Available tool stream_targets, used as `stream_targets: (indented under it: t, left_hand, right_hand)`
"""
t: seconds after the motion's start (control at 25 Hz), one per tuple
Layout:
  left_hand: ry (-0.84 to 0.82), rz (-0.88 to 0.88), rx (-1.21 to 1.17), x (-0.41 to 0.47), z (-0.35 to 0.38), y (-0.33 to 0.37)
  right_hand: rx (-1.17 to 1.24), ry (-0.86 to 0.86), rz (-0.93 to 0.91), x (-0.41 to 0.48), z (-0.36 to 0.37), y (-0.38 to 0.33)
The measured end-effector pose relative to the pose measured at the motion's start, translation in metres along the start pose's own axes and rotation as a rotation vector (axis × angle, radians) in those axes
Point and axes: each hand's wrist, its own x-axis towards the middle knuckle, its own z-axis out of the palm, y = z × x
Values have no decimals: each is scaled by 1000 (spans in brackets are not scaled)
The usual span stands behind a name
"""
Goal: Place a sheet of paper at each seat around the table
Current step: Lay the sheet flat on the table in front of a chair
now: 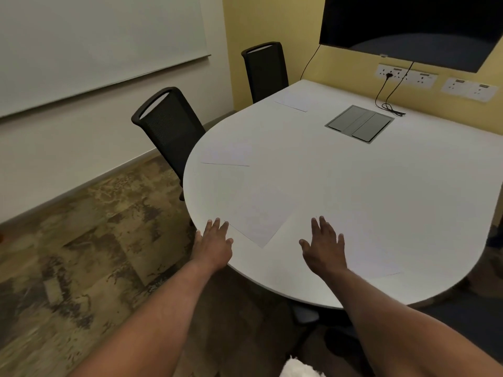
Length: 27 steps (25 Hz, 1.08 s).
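both flat, empty hands, left hand (215, 244) and right hand (325, 244), rest on table (340, 172) near chairs (168, 126).

Table (353, 186) top is seen as smooth matt white laminate; paper sheets (258, 213) on it look thin, matt, near same white. Chair backs (170, 126) are done in black mesh w/ plastic frames. Floor box lid (359, 123) reads brushed grey metal
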Motion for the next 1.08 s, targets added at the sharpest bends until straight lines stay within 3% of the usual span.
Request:
stream_targets:
  t: [0.36, 0.8, 1.08]
  left_hand:
    - [-99, 148, 138, 87, 15, -23]
    - [-226, 155, 118, 227, 34, -22]
    - [-386, 58, 42, 298, 77, -11]
  right_hand:
    - [7, -78, 45, 67, 54, -36]
    - [85, -172, 169, 159, 101, -63]
    - [108, -341, 248, 172, 155, -69]
